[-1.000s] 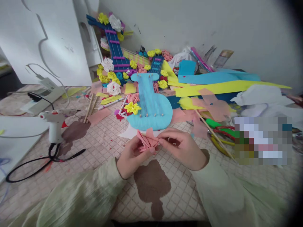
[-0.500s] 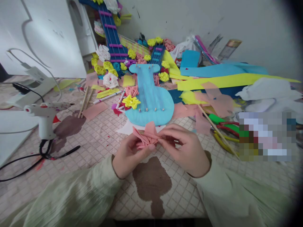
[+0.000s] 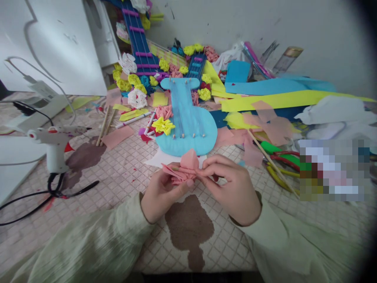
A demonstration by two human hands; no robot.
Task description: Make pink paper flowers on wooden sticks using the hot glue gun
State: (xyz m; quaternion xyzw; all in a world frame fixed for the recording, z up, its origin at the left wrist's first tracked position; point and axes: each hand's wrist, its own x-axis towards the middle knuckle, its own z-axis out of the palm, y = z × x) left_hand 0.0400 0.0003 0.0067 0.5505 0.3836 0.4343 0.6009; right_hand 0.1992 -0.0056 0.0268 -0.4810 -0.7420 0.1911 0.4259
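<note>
Low over the near side of the table, my left hand (image 3: 159, 198) is closed round a bunch of folded pink crepe paper (image 3: 180, 180), its thumb pressed along the lower side. My right hand (image 3: 237, 190) pinches the right end of a rolled pink fold between thumb and fingers. A thin pale stick seems to lie along that fold, partly hidden by paper. One rounded pink flap stands up between the hands. Just beyond lies a light blue guitar-shaped cutout (image 3: 188, 118) with small pegs and strings, a yellow paper flower (image 3: 163, 125) at its left edge.
A white glue gun (image 3: 54, 151) with black cable stands at left. Wooden sticks (image 3: 104, 125) and markers lie near it. Scissors and pliers-like handles (image 3: 279, 171) are at right. Paper flowers, a dark blue guitar neck (image 3: 138, 43) and yellow strips (image 3: 265, 100) crowd the back.
The upright pink flap has become rounder and wider, and the rolled fold lies a little flatter. Both hands keep their hold in nearly the same place.
</note>
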